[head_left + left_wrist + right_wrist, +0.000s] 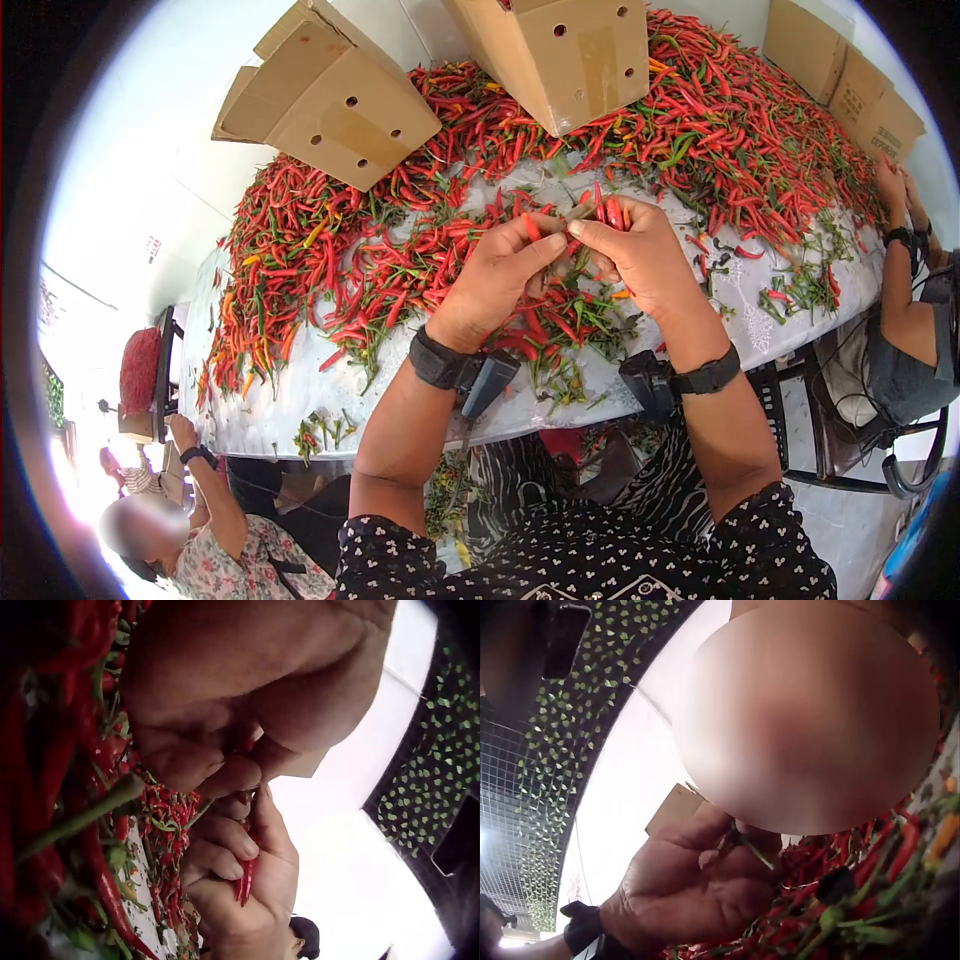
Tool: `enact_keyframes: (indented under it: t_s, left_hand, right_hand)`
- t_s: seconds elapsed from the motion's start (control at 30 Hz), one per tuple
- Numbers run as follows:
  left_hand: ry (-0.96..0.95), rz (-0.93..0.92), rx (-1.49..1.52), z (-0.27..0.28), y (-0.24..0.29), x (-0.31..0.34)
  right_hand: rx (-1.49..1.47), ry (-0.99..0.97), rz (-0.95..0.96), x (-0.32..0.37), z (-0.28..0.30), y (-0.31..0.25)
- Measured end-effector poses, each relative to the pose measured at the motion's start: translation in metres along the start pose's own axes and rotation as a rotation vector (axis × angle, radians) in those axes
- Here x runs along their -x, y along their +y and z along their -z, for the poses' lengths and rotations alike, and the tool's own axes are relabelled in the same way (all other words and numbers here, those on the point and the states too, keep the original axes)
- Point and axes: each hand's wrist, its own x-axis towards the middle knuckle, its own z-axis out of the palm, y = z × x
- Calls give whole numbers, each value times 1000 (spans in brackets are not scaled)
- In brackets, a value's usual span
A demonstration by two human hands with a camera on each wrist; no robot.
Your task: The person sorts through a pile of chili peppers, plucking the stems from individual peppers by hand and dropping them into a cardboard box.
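Both hands meet over a spread of red chilli peppers, fingertips close together. My left hand [500, 275] pinches a red chilli pepper [531, 228] between thumb and fingers. Curled fingers of my right hand [645, 255] hold a few red chilli peppers [613, 212], whose red ends also show against the palm in the left wrist view [246, 881]. A thin green stem [759, 853] sticks out by the left hand's fingers in the right wrist view. There, a blur covers much of the right hand. Loose chillies and green stems lie below both hands.
Two cardboard boxes [345, 105] [575, 65] stand tilted over the chilli heap [760, 130] at the back. Another carton [850, 85] is at the far right. People sit at the left and right of the white-covered table [270, 425]. A small stem pile [322, 434] lies near its front edge.
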Motion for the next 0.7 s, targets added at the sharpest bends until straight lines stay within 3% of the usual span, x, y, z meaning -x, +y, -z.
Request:
enact_keyframes:
  t_s: [0.17,0.47,0.53,0.67,0.7]
  left_hand:
    - [-11,-65,-5,0,0,0]
    - [-121,-64,-6,0,5,5]
    - [-141,-47,0,2,6,6]
    - [-89,6,61,7,-1,-1]
    - [-88,6,61,6,-3,-2]
  right_hand:
    - [108,51,42,0,0,0]
    - [-283,-198,-218,-1,17,-3]
    - [-414,-328,-277,-4,23,-1]
    - [-402,-318,-204,-4,32,-19]
    - [-18,-76,-115,-1,29,-26]
